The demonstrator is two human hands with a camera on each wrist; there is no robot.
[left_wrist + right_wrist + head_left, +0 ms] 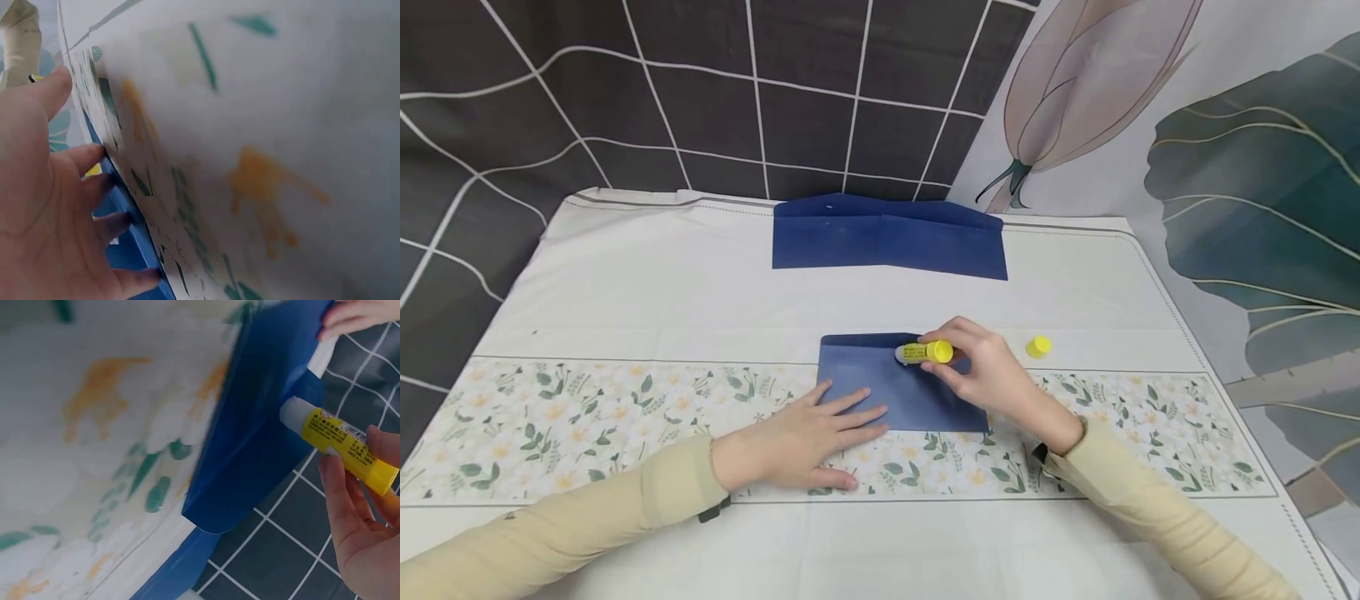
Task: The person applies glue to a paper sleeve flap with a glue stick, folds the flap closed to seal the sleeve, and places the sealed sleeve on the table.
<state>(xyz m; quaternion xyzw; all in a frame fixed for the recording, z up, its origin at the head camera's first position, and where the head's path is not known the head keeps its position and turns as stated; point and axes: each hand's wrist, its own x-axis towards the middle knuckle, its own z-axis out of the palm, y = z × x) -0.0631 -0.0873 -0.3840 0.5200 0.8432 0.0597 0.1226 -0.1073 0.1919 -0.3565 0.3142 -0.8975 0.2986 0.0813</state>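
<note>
A blue envelope (917, 400) lies on the table with its narrow, darker flap (865, 340) at the far edge. My left hand (808, 437) rests with spread fingers over the envelope's left near corner; in the left wrist view those fingertips (147, 279) reach its blue edge. My right hand (981, 367) grips a yellow glue stick (917, 353) between thumb and fingers. The pale tip of the glue stick (297, 414) points left and meets the blue paper near the flap in the right wrist view. The yellow cap (1039, 347) stands off to the right of this hand.
Two more blue envelopes (827, 242) lie side by side at the table's back edge, their flaps up. A white cloth with a flowered band (625, 425) covers the table. Behind it hangs a dark cloth with white grid lines (805, 125).
</note>
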